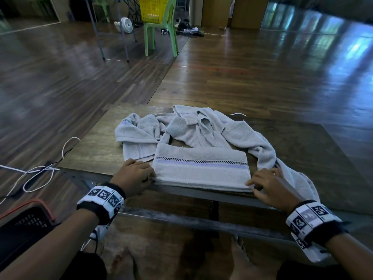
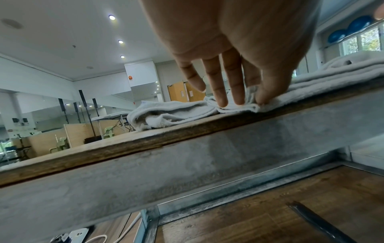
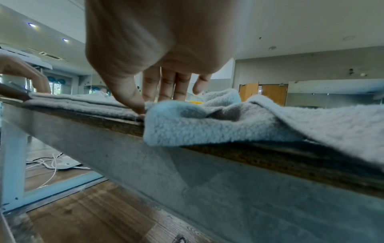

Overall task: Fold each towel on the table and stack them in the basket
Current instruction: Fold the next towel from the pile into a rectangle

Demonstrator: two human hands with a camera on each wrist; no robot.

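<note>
A pale grey folded towel [image 1: 201, 170] with a checked stripe lies at the near edge of the wooden table [image 1: 94, 142]. My left hand [image 1: 150, 177] pinches its near left corner, and in the left wrist view the hand [image 2: 247, 100] has cloth bunched between thumb and fingers. At the near right corner my right hand [image 1: 251, 186] has a finger on top and the thumb at the edge; in the right wrist view the thumb of that hand [image 3: 153, 105] presses the folded towel [image 3: 83, 105]. Crumpled towels [image 1: 191, 128] lie behind. A black basket [image 1: 24, 225] sits low on my left.
One loose towel [image 1: 290, 174] trails over the table's front edge past my right wrist, and it fills the right wrist view [image 3: 228, 125]. White cables [image 1: 40, 174] lie on the floor to the left. A green chair [image 1: 161, 33] with a yellow basket stands far back.
</note>
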